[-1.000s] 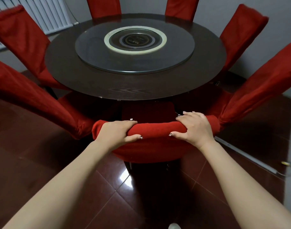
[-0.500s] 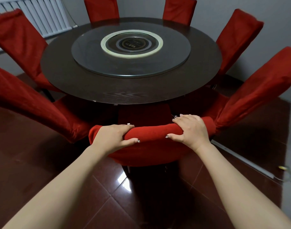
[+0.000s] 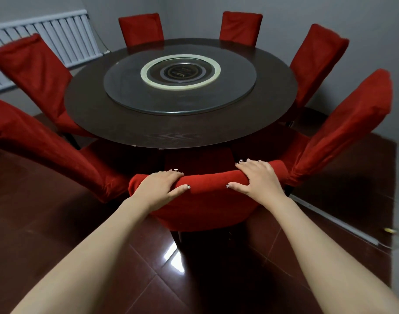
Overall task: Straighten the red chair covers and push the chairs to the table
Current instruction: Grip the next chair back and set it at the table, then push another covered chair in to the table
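Observation:
A chair in a red cover [image 3: 207, 207] stands right in front of me, its seat tucked under the near edge of the round dark table [image 3: 148, 130]. My left hand [image 3: 160, 189] grips the left part of its top rail, fingers over the front, thumb behind. On the right part of the rail my right hand [image 3: 257, 177] holds the same way. The cover lies smooth between my hands. Several more red-covered chairs ring the table, among them one at the near left [image 3: 49, 143] and one at the near right [image 3: 343, 125].
A glass turntable [image 3: 130, 87] with a pale ring sits in the table's middle. A white radiator [image 3: 64, 39] hangs on the left wall. The floor is glossy dark red tile [image 3: 46, 223]. A pale strip [image 3: 334, 223] runs along the floor at the right, by the grey wall.
Both hands keep their grip on the top rail. The view has tilted up, so the far chairs and more of the table now show; the chair sits about as close to the table as before.

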A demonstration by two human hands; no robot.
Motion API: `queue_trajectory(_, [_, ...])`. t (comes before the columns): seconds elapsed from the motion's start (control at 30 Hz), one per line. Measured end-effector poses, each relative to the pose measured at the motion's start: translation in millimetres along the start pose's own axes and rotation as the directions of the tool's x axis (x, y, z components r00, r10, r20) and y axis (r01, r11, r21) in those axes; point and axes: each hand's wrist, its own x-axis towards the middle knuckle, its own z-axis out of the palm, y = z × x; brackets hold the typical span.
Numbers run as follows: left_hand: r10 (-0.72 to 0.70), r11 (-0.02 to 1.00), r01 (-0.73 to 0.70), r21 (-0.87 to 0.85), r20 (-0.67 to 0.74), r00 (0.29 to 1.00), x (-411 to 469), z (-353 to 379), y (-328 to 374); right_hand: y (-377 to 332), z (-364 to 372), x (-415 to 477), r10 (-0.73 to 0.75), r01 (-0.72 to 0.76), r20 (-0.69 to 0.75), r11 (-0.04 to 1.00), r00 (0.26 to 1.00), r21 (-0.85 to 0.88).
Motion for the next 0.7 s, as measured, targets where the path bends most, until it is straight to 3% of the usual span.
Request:
queue_trajectory(0.13, [-0.045,0.996,0.042,-0.081,-0.036,0.998,-5.3,-6.7,3.1,-4.9,-4.4,-7.8,0.054,-0.055,0.005,0.994,0.999,0.097])
queue_trajectory(0.27, [-0.073,0.987,0.056,-0.151,-0.110,0.991,-9.6,-17.8,2.5,-10.2,-13.1,-10.2,0.163,-0.163,0.025,0.939,0.986,0.302])
queue_trajectory(0.43, [-0.066,0.966,0.022,-0.259,-0.164,0.984,-11.0,-39.8,9.6,-16.4,-28.7,-25.9,0.396,-0.277,-0.025,0.685,0.918,0.674])
queue_trajectory(0.7, [-0.064,0.869,-0.044,-0.493,-0.200,0.978,-2.4,-48.9,47.6,-22.9,-47.4,-53.3,0.582,-0.209,-0.054,0.375,0.811,0.903])
